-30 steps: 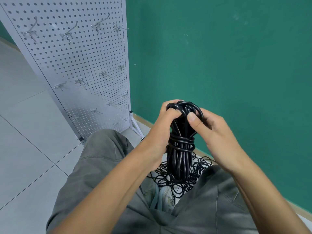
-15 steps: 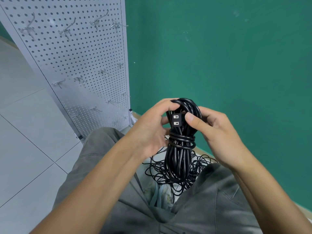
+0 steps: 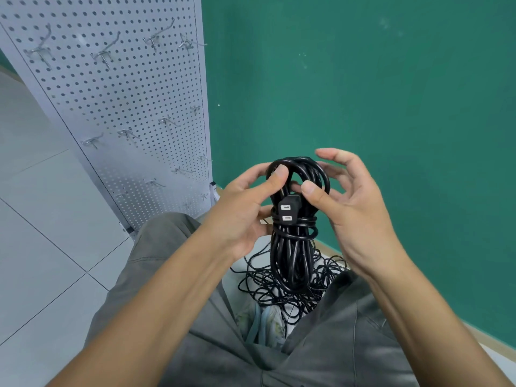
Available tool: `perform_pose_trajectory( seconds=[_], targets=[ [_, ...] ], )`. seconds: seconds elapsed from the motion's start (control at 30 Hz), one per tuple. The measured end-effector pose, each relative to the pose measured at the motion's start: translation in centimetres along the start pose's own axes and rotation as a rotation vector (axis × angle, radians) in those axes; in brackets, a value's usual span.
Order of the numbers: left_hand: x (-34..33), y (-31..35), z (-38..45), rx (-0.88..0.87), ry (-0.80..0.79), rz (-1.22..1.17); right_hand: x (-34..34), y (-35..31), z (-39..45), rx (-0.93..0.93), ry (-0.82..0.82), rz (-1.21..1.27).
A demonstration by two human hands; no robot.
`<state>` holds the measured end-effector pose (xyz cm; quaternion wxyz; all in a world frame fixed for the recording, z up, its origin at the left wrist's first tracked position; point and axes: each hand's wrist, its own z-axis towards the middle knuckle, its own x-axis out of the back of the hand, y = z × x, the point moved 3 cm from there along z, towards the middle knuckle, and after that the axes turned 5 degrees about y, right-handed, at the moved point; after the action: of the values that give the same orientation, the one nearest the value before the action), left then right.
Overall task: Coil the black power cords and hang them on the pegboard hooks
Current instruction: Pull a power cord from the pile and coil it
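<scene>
Head view: a white perforated metal pegboard (image 3: 122, 101) with small silver wire hooks (image 3: 104, 53) stands on a pale grey tiled floor (image 3: 42, 233) against a green painted wall (image 3: 363, 93). In front of the person's grey trousers (image 3: 349, 344), the left hand (image 3: 243, 210) and right hand (image 3: 346, 208) each pinch the top loop of a coiled, wrapped black power cord bundle (image 3: 296, 233), its plug (image 3: 286, 210) facing up. Loose thin black cords (image 3: 279, 286) lie tangled on the floor below it, over pale sneakers (image 3: 262, 322).
</scene>
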<state>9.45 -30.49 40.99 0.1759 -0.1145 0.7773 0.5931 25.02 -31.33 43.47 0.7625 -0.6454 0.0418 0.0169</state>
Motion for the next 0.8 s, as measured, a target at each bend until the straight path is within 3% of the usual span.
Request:
perform_pose_trajectory(
  seconds=[0.33,0.5,0.67,0.8],
  targets=[
    [1.0,0.6,0.0,-0.072,0.180,0.046,-0.7,0.3,-0.7,0.145,-0.383,-0.102],
    [0.7,0.6,-0.4,-0.100,0.179,0.118,-1.3,0.8,-0.4,0.242,-0.182,-0.338],
    [1.0,0.2,-1.0,-0.076,0.025,0.109,-1.9,-0.1,-0.7,0.208,-0.194,-0.028],
    [-0.2,-1.1,-1.9,0.109,-0.210,-0.278,-2.8,0.0,-1.3,0.011,-0.234,0.026]
  ],
)
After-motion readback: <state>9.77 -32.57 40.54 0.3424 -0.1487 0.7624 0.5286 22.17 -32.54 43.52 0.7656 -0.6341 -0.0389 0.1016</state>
